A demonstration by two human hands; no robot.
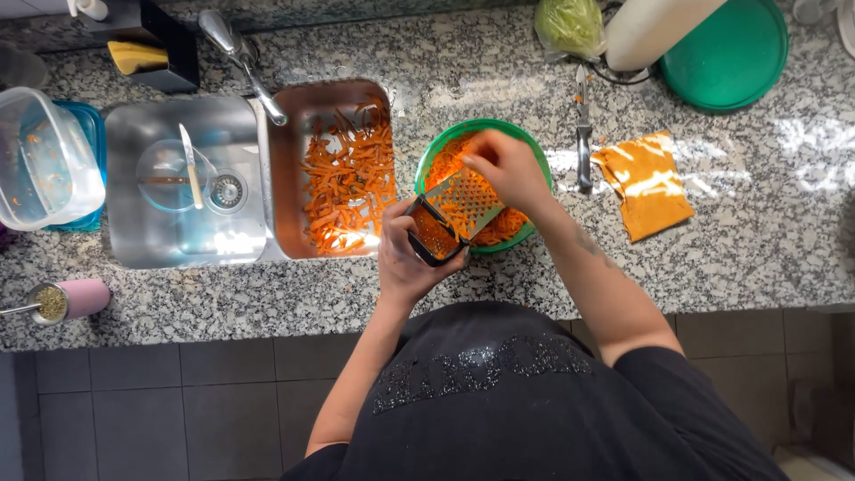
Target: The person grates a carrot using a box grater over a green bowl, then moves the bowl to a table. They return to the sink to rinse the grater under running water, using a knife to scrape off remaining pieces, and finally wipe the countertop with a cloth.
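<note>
At centre frame, the left hand [411,254] grips a box grater [452,216] tilted over a green bowl [431,158] on the counter [739,240], while the right hand [506,167] is closed on something small at the grater's face; too hidden to name. Orange shreds [506,227] already pile in the bowl, so grating looks well along. Left of it, a tray [287,178] of orange peelings [349,178] sits by the sink [151,240]. A knife [583,134] lies right of the bowl.
</note>
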